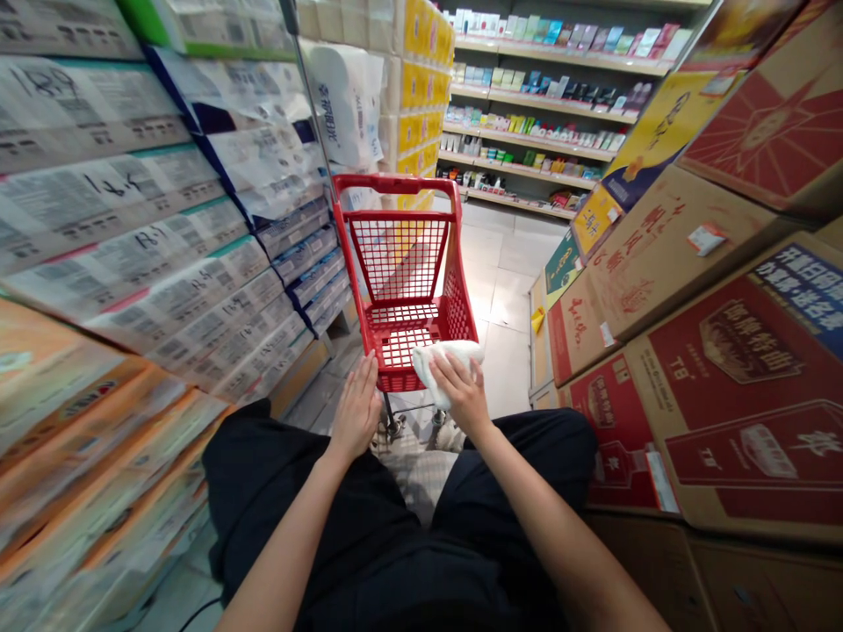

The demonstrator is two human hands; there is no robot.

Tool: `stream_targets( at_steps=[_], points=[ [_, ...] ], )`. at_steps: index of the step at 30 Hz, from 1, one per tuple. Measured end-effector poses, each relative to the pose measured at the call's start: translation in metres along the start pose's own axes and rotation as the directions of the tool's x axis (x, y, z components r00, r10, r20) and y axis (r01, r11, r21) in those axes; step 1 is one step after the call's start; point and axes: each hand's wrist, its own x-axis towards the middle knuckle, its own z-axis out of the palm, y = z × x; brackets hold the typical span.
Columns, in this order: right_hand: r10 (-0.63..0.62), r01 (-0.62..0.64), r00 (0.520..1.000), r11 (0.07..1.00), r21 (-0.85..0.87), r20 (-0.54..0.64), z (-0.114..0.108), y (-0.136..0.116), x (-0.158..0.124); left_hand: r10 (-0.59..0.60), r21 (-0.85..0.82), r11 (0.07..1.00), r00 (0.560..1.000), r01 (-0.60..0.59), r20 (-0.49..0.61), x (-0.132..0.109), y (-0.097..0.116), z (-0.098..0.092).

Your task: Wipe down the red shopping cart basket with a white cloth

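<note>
The right grip sits curled over a soft white packet, which rests at the near corner of a red shopping cart (it looks light and squashy, best gathered round its middle). Whether that grip is clamped, I can't tell. The left grip is open, fingers apart, by the cart's near end.

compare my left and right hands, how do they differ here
The left hand holds nothing, while the right hand lies on a white cloth. The left hand is flatter, with its fingers straight, while the right hand bends over the cloth's bunched folds. The left hand is also nearer the middle of the body than the right hand. Both are bare and sit at the near end of the red cart.
</note>
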Motion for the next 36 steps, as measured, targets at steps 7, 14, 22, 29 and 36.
stream_targets(
  at_steps=[7, 14, 22, 29, 36],
  points=[
    [0.121, -0.123, 0.992, 0.991, -0.055, -0.04, -0.018, 0.044, -0.008, 0.009, -0.012, 1.0, 1.0, -0.01, -0.021, 0.0, -0.002, 0.003],
    [0.244, -0.245, 0.969, 0.969, 0.017, 0.035, -0.001, -0.052, 0.018, 0.009, -0.014, 1.0, 1.0, -0.009, -0.027, -0.001, -0.002, 0.004],
    [0.093, -0.096, 0.995, 0.992, 0.078, 0.038, 0.024, -0.093, 0.04, 0.037, 0.005, 0.999, 0.999, -0.037, -0.01, -0.002, -0.008, 0.002],
    [0.035, -0.035, 0.999, 0.999, -0.027, -0.004, 0.002, -0.001, 0.003, 0.027, 0.021, 0.999, 1.0, -0.027, 0.011, 0.0, -0.002, -0.002],
    [0.176, -0.181, 0.982, 0.981, -0.075, -0.071, -0.008, 0.036, -0.002, 0.024, -0.002, 1.0, 1.0, -0.024, -0.007, 0.0, -0.003, -0.001]
  ],
)
